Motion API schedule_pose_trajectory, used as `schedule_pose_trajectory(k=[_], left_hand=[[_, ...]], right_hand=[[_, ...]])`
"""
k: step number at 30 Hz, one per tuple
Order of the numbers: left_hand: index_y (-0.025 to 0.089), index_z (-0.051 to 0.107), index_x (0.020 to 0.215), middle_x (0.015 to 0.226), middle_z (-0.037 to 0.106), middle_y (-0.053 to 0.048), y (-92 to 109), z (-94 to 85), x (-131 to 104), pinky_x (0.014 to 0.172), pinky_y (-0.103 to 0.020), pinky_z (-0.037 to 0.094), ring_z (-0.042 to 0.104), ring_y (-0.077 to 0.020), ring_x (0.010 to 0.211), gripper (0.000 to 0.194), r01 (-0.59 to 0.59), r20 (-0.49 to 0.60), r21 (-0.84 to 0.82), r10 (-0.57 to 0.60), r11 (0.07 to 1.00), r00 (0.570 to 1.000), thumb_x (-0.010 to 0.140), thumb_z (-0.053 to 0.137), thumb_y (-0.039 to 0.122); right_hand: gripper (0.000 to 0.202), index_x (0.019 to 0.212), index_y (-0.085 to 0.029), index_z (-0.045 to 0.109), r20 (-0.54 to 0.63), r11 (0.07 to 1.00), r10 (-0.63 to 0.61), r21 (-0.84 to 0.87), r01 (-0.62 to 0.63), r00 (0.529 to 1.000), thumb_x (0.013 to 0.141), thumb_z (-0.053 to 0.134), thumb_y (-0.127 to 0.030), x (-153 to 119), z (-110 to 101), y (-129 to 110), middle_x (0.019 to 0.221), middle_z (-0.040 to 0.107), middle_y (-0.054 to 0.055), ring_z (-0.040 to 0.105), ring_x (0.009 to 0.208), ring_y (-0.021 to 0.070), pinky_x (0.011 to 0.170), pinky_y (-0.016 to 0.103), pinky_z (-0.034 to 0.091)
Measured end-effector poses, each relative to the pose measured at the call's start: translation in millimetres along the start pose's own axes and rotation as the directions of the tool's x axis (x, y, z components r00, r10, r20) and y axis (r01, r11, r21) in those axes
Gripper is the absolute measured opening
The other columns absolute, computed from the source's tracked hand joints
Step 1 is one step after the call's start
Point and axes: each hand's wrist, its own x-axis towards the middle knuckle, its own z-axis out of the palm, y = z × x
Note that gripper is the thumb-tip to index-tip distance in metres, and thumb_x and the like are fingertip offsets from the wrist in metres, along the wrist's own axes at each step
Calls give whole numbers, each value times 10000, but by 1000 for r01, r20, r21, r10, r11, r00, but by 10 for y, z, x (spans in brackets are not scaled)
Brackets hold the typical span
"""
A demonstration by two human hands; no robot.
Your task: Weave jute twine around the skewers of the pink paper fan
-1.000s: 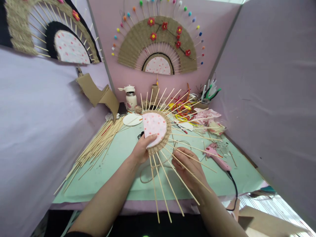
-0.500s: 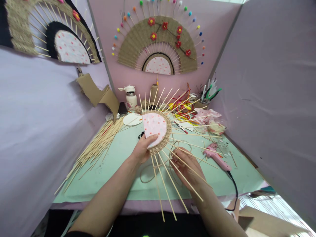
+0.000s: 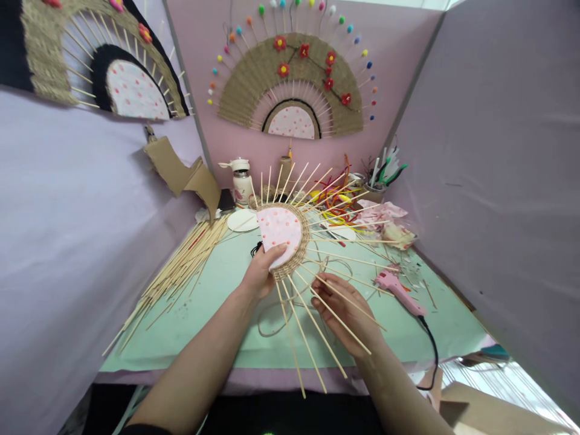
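Observation:
A half-round woven fan [image 3: 280,232] has a white panel with pink dots, a band of twisted cord around its curve and many thin wooden sticks fanning outward. My left hand [image 3: 261,270] grips its lower end, the thumb lying on the dotted panel. Among the lower sticks, my right hand [image 3: 347,311] is curled, its fingertips close together at a thin strand of twine [image 3: 275,332]. Sticks cross in front of that hand, so the exact pinch is partly hidden. Loops of the twine hang below and behind the sticks.
Loose sticks [image 3: 181,266] lie in a pile at left. A pink glue gun [image 3: 401,291] with a black cable rests at right. At the back are a white bottle [image 3: 243,184], coloured pipe cleaners [image 3: 338,211] and a pot of tools [image 3: 375,192]. A finished fan [image 3: 290,72] hangs on the wall.
The fan has shifted slightly left in my left hand's grip. My right hand has turned a little and its fingers have loosened slightly among the sticks.

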Motion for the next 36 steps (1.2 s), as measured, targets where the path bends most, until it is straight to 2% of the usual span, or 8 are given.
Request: schedule_pose_trajectory(k=[6,14,19,23,29,32,36], left_hand=[[120,668,982,846,743,-65,3,16,-6,668,-272,540,666,-166,677,372,-4,15,2,4,1000,1000,633,764,204],[127,672,992,829,742,-60,5,11,-8,692,-288,544,677,-182,706,392,-2,-9,4,2,1000,1000,618,773,190],[114,677,943,806,743,-63,19,28,-18,659,-271,537,669,-169,664,370,-4,0,10,4,1000,1000,599,788,194],[111,677,1003,819,746,-68,20,30,-16,690,-279,537,678,-179,693,437,-9,10,17,9,1000,1000,593,795,204],[126,665,1080,832,749,-62,9,8,4,688,-272,535,683,-180,706,516,-25,5,33,25,999,1000,591,804,214],[136,659,1096,832,749,-59,4,0,13,701,-271,534,686,-184,724,537,-43,4,42,43,998,999,586,812,208],[129,670,1041,841,750,-68,-1,-11,24,700,-272,537,686,-184,722,480,-50,7,50,50,998,999,586,811,193]], right_hand=[[228,791,-182,763,-1,1000,3,23,-3,1000,591,850,-249,-19,15,-16,787,719,46,628,753,150,680,252,490],[191,787,-197,764,-10,999,29,22,-29,1000,617,832,-249,-8,-24,-30,822,725,38,646,803,166,743,280,501],[213,805,-187,767,6,999,37,36,-37,999,616,835,-256,-9,-41,-40,806,726,29,644,793,147,771,255,501],[214,830,-191,760,36,998,34,43,-36,999,636,821,-257,-6,-59,-43,823,726,34,647,808,156,758,260,505],[220,874,-193,737,-3,999,43,29,-43,999,665,800,-219,27,-99,-52,889,729,41,654,802,151,707,248,507],[221,883,-195,724,32,997,73,22,-74,997,679,794,-244,26,-129,-80,894,728,38,652,814,151,716,254,505],[324,962,-205,708,98,996,91,-15,-90,991,660,806,-270,14,-175,-122,970,725,51,652,890,178,745,282,506]])
